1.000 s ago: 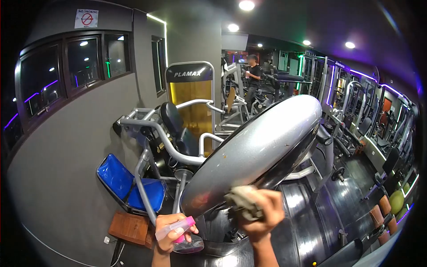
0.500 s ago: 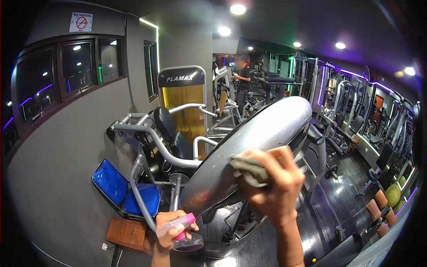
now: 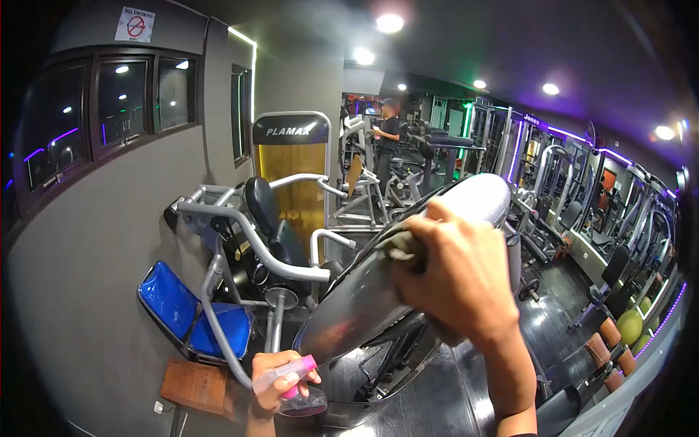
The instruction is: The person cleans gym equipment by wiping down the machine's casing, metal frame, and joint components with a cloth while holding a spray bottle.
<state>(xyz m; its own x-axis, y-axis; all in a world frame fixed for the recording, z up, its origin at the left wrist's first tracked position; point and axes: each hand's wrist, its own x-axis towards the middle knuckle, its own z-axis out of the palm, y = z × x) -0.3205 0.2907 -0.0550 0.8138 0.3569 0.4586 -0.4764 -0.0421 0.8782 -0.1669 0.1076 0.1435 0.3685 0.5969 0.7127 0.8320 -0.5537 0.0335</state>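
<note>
A long silver, glossy machine cover (image 3: pixel 348 315) slants from lower middle up to the right. My right hand (image 3: pixel 466 280) is closed on a crumpled grey-green cloth (image 3: pixel 402 249), pressed against the upper part of that cover; the palm hides some of the cloth. Lower down, beside the cover's bottom end, my left hand (image 3: pixel 271 380) grips a spray bottle (image 3: pixel 309 403) with a clear body and a pink-and-white trigger head. The bottle is tilted, and my fingers wrap round its neck.
Behind the cover stands a weight machine (image 3: pixel 291 130) marked PLAMAX, with grey bars. A blue chair (image 3: pixel 220 331) and a wooden box (image 3: pixel 193 386) are at left by the wall. Another person (image 3: pixel 388 135) stands farther back among gym machines. Dark floor (image 3: pixel 542 320) runs along the right.
My right hand and the cloth have moved up the silver cover toward its far edge. My left hand keeps the spray bottle at nearly the same place. The view has shifted slightly.
</note>
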